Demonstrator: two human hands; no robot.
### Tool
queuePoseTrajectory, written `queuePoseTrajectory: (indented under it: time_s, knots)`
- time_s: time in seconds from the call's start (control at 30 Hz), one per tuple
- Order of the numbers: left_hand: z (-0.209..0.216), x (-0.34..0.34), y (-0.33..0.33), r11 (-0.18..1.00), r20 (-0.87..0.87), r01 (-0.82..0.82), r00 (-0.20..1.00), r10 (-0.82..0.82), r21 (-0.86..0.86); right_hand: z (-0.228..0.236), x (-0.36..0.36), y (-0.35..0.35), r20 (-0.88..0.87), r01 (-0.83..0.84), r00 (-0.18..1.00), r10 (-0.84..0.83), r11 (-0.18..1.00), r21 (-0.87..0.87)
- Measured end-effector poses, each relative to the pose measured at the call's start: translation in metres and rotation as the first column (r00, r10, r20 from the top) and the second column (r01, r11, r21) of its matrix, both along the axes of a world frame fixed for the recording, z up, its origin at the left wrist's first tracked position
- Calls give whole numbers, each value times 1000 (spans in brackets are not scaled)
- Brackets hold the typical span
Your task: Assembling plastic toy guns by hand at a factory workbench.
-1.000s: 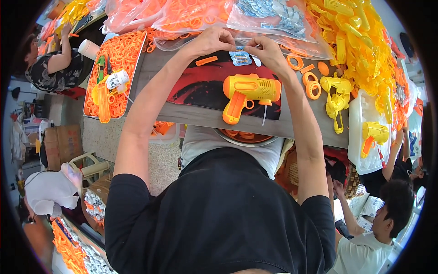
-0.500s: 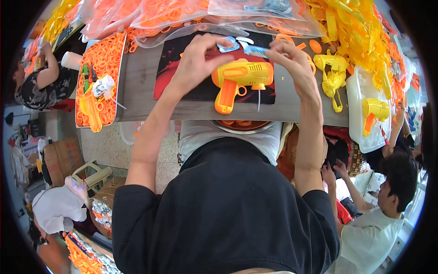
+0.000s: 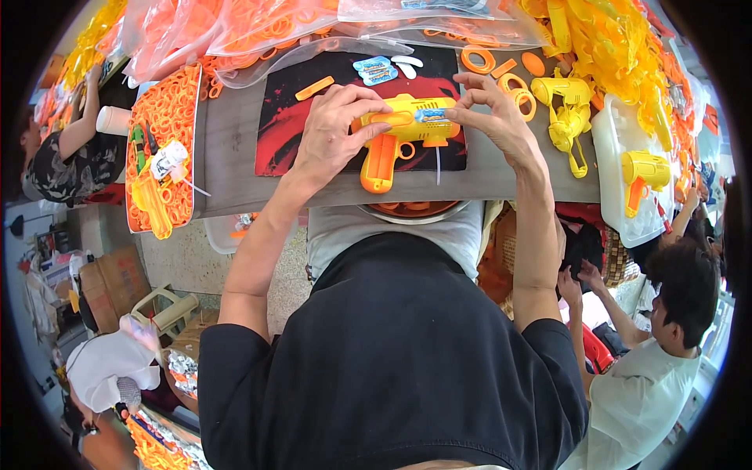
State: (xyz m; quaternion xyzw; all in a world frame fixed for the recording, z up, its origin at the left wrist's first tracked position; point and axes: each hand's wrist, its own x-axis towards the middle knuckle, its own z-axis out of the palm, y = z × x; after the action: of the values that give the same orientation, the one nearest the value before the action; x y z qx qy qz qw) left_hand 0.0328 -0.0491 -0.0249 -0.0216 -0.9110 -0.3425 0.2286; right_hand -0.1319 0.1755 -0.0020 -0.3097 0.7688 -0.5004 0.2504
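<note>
A yellow toy gun with an orange handle (image 3: 397,138) lies on its side on a black and red mat (image 3: 286,129) on the grey table. My left hand (image 3: 333,135) grips its rear end from the left. My right hand (image 3: 493,117) pinches its muzzle end, where a small blue sticker (image 3: 432,115) sits on the yellow body. A thin white string hangs down from the gun's front. Blue and white stickers (image 3: 376,70) lie on the mat behind the gun.
An orange tray (image 3: 160,137) of orange rings and small parts is on the left. Orange rings (image 3: 478,59), yellow toy guns (image 3: 568,110) and a white tray (image 3: 627,164) lie to the right. Plastic bags of parts line the back. Other people sit at left and lower right.
Both hands came back from the far edge of the mat to the toy gun. The left hand now grips its rear, and the right hand presses a blue sticker onto its front.
</note>
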Motion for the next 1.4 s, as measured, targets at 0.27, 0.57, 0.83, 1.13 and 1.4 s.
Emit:
queuePoseTrajectory:
  time_s: [0.27, 0.57, 0.83, 1.13, 1.4]
  knots:
    - [10, 1, 5, 992, -3, -26, 1000, 26, -124, -5, 7, -28, -302, -72, 947, 113, 987, 145]
    - [-8, 6, -2, 975, 97, -3, 995, -19, 224, 1, 22, -28, -638, -247, 750, 176, 969, -23]
    - [-12, 2, -3, 916, 83, 25, 995, -63, 400, -4, 40, -34, -787, -404, 498, 365, 900, 161]
    - [-4, 8, 9, 996, -104, -82, 991, 85, 28, -12, 40, -14, -831, -238, 508, 228, 964, 119]
    - [-10, 9, 8, 990, -150, -10, 989, -11, -142, -3, 7, -42, -154, -219, 962, 225, 974, 55]
